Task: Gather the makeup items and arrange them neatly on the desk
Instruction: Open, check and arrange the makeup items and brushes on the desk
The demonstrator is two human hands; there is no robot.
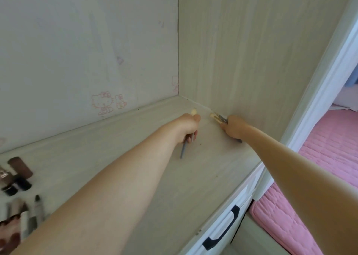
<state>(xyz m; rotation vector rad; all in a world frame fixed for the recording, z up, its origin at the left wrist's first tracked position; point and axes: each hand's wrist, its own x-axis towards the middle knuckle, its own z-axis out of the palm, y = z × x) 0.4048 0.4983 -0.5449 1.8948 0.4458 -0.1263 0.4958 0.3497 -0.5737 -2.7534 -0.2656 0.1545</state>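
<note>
Near the frame's centre, one makeup brush (pixel 184 148) is gripped in the left hand (pixel 188 126) and several brushes (pixel 218 117) are clutched in the right hand (pixel 233 126), seemingly being gathered from the desk (pixel 120 146) corner; other cosmetics (pixel 18 174) are left lower left.

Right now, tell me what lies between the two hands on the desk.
Only the cream brush tips: the left hand holds one brush, the right hand a bunch of brushes. Between the tips the desk is bare, per the head view.
</note>
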